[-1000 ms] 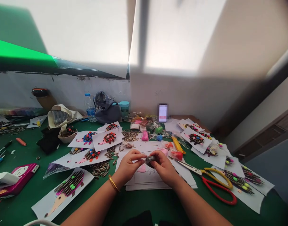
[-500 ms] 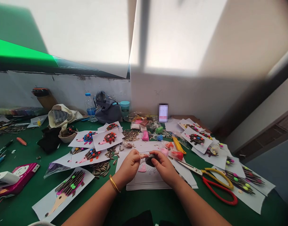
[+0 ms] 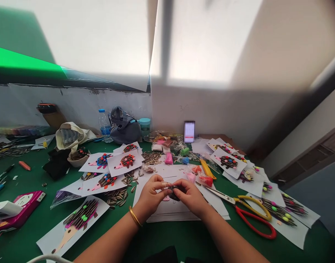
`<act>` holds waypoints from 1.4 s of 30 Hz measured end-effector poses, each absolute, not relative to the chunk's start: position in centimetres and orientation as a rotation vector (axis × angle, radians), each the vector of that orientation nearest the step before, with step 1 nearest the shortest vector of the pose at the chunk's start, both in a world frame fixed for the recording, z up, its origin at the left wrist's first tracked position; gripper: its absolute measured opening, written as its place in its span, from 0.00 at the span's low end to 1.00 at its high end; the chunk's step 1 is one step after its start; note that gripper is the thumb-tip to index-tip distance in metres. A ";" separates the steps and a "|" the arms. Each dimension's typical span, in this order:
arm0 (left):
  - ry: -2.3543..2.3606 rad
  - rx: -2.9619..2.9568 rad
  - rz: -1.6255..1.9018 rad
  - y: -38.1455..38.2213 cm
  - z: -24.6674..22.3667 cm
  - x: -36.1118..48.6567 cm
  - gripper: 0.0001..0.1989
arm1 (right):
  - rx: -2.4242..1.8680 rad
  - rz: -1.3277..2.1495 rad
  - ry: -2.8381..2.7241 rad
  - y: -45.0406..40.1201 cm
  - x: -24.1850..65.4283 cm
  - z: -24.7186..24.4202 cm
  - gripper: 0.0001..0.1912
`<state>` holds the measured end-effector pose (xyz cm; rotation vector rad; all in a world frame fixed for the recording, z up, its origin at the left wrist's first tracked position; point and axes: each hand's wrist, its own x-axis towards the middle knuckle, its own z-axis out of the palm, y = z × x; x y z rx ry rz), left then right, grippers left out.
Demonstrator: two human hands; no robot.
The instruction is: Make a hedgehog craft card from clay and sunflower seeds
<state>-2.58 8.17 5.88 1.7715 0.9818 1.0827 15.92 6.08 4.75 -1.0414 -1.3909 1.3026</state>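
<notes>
Between my two hands is a small dark grey-black lump that looks like modelling clay [image 3: 173,196]. My right hand [image 3: 189,197] has its thumb and fingers closed round the lump. Against the lump's other side, my left hand [image 3: 151,195] pinches with thumb and forefinger; a gold bangle is on that wrist. Below the fingers lies a stack of white paper [image 3: 184,216], where a flat pink piece [image 3: 166,198] shows partly, the rest hidden by my hands. Small bags of pink clay [image 3: 191,177] and red clay [image 3: 206,180] lie just beyond my right hand.
Large scissors [image 3: 252,215] with red and yellow handles lie on the right. Hedgehog pictures [image 3: 74,226] on white card cover both sides. Sunflower seeds [image 3: 117,197] are scattered at left. A glue gun [image 3: 19,210], a grey bag [image 3: 126,129] and a propped phone [image 3: 189,131] stand around.
My left fingers have come in from beside the dark lump to pinch at it. The two hands are closer together, and the lump is now more covered by fingers.
</notes>
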 end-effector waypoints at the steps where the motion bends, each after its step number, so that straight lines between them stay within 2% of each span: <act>1: 0.993 1.796 1.090 8.1 6.0 -2.5 0.09 | -1.056 1.280 -1.412 6.1 15.9 4.7 0.14; 7: 1.050 1.880 1.156 7.9 6.2 -2.2 0.05 | -1.116 1.205 -1.479 5.8 15.8 5.2 0.11; 17: 1.016 1.977 1.286 8.4 5.9 -2.7 0.05 | -1.013 1.277 -1.336 6.4 16.4 4.1 0.16; 22: 0.940 2.098 1.231 8.4 5.7 -2.8 0.08 | -1.025 1.302 -1.341 6.2 16.3 4.3 0.16; 32: 1.137 2.437 1.197 8.5 5.6 -3.4 0.09 | -1.028 1.390 -1.252 6.0 15.9 5.0 0.21; 42: 1.059 2.256 1.096 8.7 5.7 -3.4 0.04 | -0.984 1.382 -1.234 6.5 16.4 3.9 0.19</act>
